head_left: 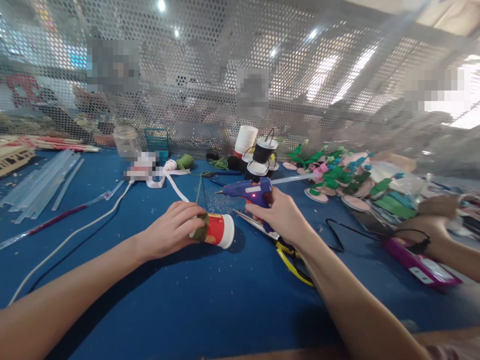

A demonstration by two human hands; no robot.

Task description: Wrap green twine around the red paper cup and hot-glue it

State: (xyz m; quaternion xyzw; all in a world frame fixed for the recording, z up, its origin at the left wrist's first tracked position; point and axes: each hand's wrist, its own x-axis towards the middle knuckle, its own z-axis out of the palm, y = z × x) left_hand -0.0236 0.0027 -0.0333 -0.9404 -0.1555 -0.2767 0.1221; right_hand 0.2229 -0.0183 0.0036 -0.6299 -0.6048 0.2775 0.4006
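Observation:
My left hand point(173, 229) is closed round a red and white paper cup point(219, 230) that lies on its side on the blue table point(210, 300). Green yarn point(202, 227) is wound about the cup's end under my fingers, and a strand runs up from it. My right hand point(283, 215) grips a blue glue gun point(249, 191) with a lit red lamp. Its nozzle points left, above and beyond the cup. A clear glue stick point(296, 178) sticks out of its back.
Clear glue sticks point(41, 182) lie at the far left. A stack of cups and black spools point(258, 155) stands behind the gun, with green and pink felt pieces point(337, 175) to the right. Another person's hand point(437, 205) rests near a magenta tool point(420, 262). Yellow-handled scissors point(290, 260) lie under my right wrist.

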